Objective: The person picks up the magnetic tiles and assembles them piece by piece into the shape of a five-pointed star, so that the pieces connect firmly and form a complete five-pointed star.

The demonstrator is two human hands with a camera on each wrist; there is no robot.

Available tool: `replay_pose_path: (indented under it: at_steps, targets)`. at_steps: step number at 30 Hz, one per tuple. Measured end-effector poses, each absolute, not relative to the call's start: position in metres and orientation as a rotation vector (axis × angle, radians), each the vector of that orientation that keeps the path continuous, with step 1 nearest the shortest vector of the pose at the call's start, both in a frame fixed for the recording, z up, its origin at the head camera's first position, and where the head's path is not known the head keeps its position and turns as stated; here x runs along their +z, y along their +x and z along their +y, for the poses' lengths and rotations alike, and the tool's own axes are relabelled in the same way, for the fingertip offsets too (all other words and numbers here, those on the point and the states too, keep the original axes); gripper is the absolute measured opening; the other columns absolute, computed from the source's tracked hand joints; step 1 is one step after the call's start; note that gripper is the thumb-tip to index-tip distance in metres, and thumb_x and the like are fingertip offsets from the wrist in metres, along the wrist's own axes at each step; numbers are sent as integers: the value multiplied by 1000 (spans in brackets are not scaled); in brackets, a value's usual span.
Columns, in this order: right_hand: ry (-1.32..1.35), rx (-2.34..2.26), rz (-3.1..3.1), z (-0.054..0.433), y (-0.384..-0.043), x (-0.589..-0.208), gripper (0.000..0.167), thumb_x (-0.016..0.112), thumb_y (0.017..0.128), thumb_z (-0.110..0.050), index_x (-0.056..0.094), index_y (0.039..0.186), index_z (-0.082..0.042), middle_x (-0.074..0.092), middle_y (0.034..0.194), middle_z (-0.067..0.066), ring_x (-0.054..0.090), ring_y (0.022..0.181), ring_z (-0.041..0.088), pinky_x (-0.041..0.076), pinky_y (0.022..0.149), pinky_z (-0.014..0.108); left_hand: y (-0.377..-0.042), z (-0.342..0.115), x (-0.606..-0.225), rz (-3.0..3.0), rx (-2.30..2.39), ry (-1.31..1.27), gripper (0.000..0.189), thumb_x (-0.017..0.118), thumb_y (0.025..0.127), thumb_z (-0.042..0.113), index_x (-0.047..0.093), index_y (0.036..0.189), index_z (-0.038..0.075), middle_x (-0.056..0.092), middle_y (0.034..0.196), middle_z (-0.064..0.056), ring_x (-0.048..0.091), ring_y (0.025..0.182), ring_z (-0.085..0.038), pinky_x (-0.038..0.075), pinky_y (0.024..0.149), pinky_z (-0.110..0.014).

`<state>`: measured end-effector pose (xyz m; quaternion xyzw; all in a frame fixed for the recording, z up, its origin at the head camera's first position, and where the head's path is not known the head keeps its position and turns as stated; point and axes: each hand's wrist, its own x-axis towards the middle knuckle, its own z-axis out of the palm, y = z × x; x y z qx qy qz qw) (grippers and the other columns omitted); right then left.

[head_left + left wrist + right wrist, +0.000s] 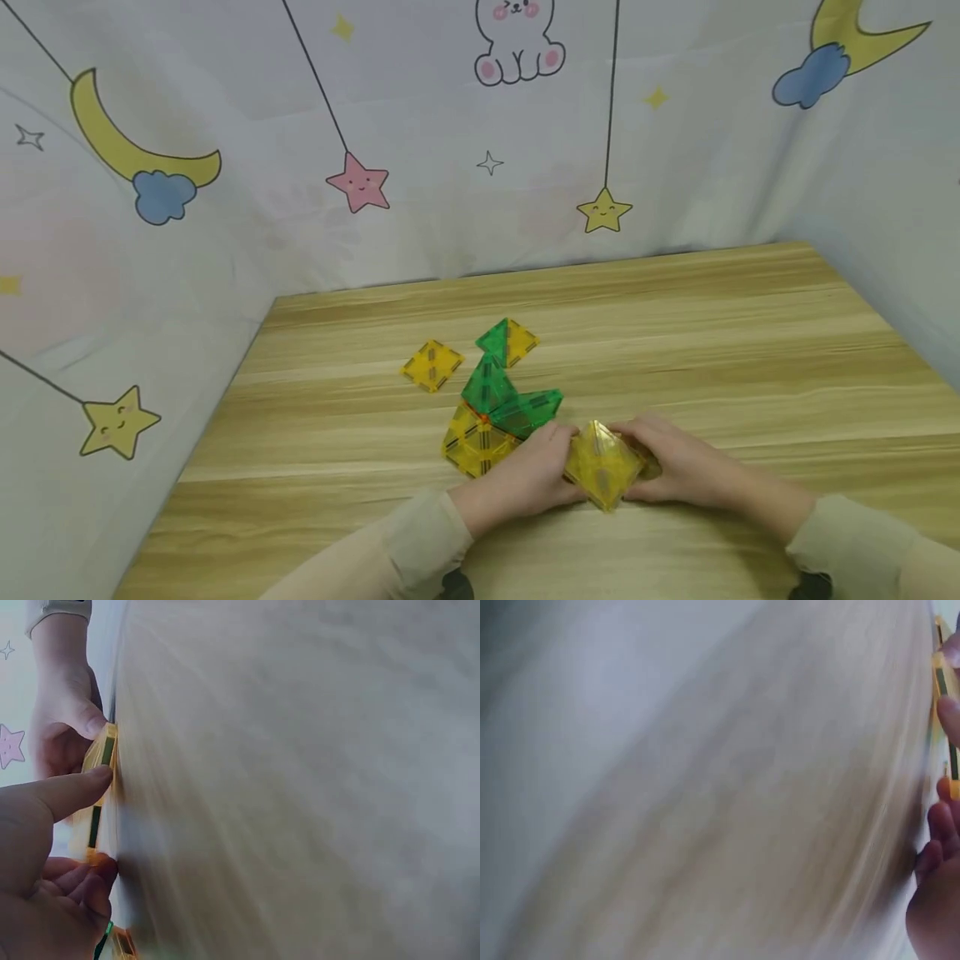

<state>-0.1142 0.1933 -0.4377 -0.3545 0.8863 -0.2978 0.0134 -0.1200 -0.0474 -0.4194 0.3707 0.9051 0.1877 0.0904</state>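
Both hands hold a see-through yellow magnetic tile piece point(604, 468) between them, near the front of the table. My left hand point(531, 473) pinches its left side, and the right hand point(678, 465) grips the opposite side. Seen in the left wrist view, the tile point(95, 825) stands edge-on, with the left thumb point(79, 791) pressed on its edge. Only part of the right hand point(939, 900) shows in the right wrist view. Just past the left hand lie green magnetic tiles point(489, 385) and a joined group of yellow tiles point(467, 442), partly hidden by that hand.
Farther back, a green triangle tile point(493, 340) lies against a yellow triangle tile point(521, 342). To their left is a yellow diamond of tiles point(432, 365). The wooden table point(712, 333) ends at a printed curtain point(450, 225).
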Motion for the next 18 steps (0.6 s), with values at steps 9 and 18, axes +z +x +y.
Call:
replay_pose_path:
  at_steps: [9, 18]
  targets:
    - [-836, -1148, 2495, 176, -117, -429, 71, 73, 83, -27, 38, 140, -5, 58, 107, 4, 55, 81, 6, 48, 68, 25, -122, -71, -418, 2501, 991, 811, 58, 69, 87, 18, 34, 132, 7, 55, 106, -5, 55, 87, -9, 46, 73, -23]
    - [-578, -1467, 2221, 147, -124, -429, 57, 66, 89, -22, 42, 140, -17, 54, 102, 10, 59, 84, 18, 48, 70, 28, -121, -101, -409, 2394, 1256, 678, 34, 57, 93, 8, 42, 124, 7, 52, 89, 0, 56, 74, -9, 47, 64, -24]
